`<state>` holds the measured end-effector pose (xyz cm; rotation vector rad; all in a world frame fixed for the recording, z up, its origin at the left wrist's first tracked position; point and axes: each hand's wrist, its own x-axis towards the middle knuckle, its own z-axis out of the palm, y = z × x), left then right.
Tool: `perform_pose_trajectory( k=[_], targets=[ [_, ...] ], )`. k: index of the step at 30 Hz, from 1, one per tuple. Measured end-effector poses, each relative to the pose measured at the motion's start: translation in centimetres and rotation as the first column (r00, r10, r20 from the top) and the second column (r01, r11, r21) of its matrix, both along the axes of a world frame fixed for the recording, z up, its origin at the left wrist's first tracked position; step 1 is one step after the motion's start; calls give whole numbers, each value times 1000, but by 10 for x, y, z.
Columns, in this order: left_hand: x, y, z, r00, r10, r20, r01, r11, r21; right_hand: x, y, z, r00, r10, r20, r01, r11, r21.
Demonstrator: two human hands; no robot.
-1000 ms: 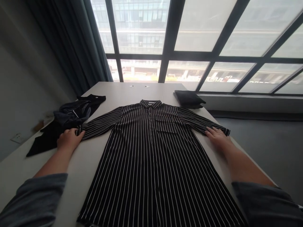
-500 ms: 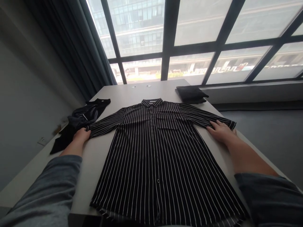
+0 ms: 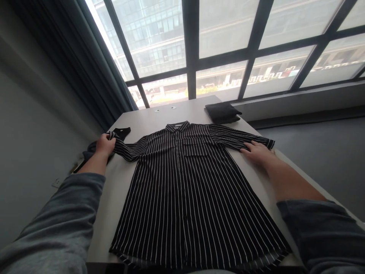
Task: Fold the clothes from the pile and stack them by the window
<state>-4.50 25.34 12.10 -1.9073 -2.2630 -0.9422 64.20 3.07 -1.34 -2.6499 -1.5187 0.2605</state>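
Observation:
A black shirt with thin white stripes [image 3: 182, 182] lies spread front up on the white table, collar toward the window and hem toward me. My left hand [image 3: 105, 144] is closed on the cuff end of the left-side sleeve and holds it raised off the table. That sleeve sags between the hand and the shoulder. On the other side, my right hand [image 3: 258, 153] rests with fingers stretched out on the lower edge of the right-side sleeve, near its cuff. Its thumb is largely hidden.
A folded dark garment [image 3: 222, 113] lies at the table's far right. Crumpled dark clothes [image 3: 91, 147] sit at the left edge, partly behind my left hand. The white table [image 3: 151, 118] reaches toward a large window. A dark curtain [image 3: 85, 57] hangs at left.
My left hand has lifted the sleeve end up off the table. My right hand stays on the other sleeve. The whole view has tilted and shifted slightly.

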Motion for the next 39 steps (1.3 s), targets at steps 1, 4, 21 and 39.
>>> perform_pose_trajectory(
  k=[1, 4, 21, 39],
  targets=[
    [20, 1, 13, 1000, -26, -1, 26, 999, 23, 1, 1, -1, 1000, 5, 1, -5, 1000, 3],
    [89, -2, 44, 988, -148, -33, 150, 984, 96, 2, 3, -2, 1000, 9, 0, -9, 1000, 5],
    [289, -95, -66, 718, -654, -239, 475, 710, -519, -8, -1, 9, 999, 37, -34, -38, 999, -23],
    [112, -84, -131, 839, -485, -248, 334, 818, -467, -41, -10, 23, 837, 544, 57, -539, 801, 261]
  ],
)
